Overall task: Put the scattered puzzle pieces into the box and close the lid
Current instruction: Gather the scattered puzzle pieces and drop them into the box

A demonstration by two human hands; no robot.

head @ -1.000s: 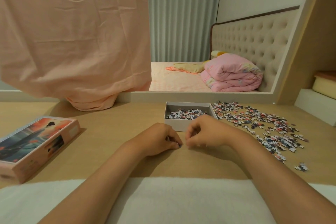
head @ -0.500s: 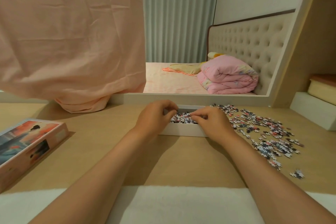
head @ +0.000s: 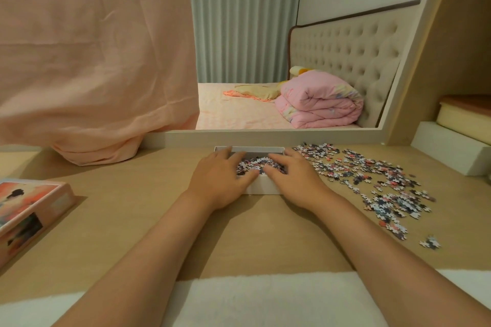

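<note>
Flat, fingers spread, left hand (head: 221, 180) and right hand (head: 296, 180) rest on knobbly pieces (head: 255, 163) inside the white cardboard box (head: 261, 189) — loose pieces (head: 372, 178) scattered right, printed lid (head: 29, 210) left.

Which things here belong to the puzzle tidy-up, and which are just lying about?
Job: white box, scattered puzzle pieces, picture lid, left hand, right hand.
Lying about: peach cloth, folded pink quilt.

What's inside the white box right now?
The white box holds a heap of puzzle pieces. Left hand and right hand lie flat over them, hiding the floor and many pieces.
</note>
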